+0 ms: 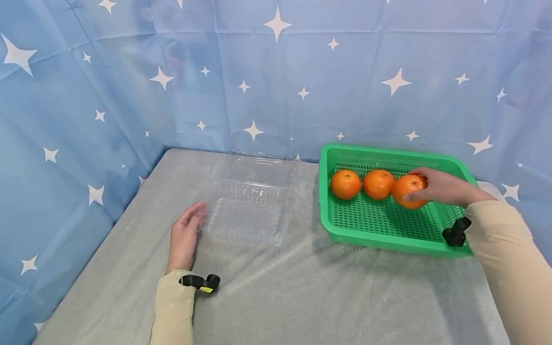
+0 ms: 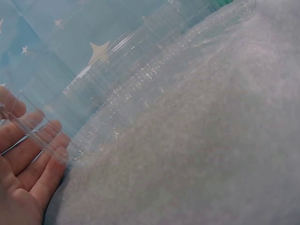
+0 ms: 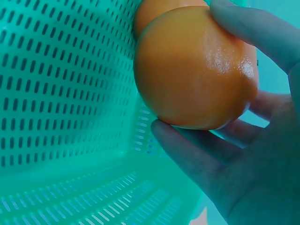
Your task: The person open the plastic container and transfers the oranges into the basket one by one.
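Observation:
My right hand [image 1: 440, 186] grips an orange [image 1: 409, 191] at the right side of the green basket [image 1: 396, 242], thumb on one side and fingers round the other. In the right wrist view that orange [image 3: 197, 70] fills the grasp, with part of a second orange [image 3: 157, 14] behind it. Two more oranges, a middle one [image 1: 378, 184] and a left one [image 1: 345, 184], sit in a row in the basket. My left hand [image 1: 188, 235] lies at the left side of a clear plastic clamshell box [image 1: 246, 221], its lid raised. Extended fingers [image 2: 49, 173] rest against the box's wall.
A grey cloth covers the table [image 1: 266, 305]. Behind and to the left hangs a blue curtain [image 1: 245, 58] with white stars. The basket's raised rim surrounds the oranges, and the clamshell's lid [image 1: 257, 170] stands at the back near the curtain.

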A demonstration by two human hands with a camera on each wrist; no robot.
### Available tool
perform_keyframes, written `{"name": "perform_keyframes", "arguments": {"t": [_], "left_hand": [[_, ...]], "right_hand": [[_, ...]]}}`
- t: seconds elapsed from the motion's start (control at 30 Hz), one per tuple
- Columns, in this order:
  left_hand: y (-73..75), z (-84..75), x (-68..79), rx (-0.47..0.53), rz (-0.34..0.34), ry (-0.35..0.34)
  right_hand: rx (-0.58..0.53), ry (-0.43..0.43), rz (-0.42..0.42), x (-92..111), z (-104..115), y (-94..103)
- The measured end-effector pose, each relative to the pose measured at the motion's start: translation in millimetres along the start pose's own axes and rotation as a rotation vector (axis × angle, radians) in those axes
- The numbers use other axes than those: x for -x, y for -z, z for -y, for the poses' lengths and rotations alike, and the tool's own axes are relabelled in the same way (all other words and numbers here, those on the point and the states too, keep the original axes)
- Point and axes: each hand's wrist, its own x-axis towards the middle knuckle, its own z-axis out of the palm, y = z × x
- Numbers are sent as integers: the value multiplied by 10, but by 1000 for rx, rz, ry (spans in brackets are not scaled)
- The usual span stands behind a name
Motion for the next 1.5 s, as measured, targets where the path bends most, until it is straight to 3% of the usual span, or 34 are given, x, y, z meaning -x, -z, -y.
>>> {"name": "perform_keyframes", "arguments": {"t": [0.33,0.63,1.03,1.5], "left_hand": [[2,5,-8,2,-2,3],[-9,10,13,-46,-12,6],[-17,-12,18,-36,-18,0],[-26,4,8,-48,-22,-6]], "right_hand": [[-31,-30,-28,-27,-116,6],[-78,-57,14,-40,-226,-19],[-10,-36,43,-142,-250,-63],[-111,-72,111,-139,-387,-131]]}}
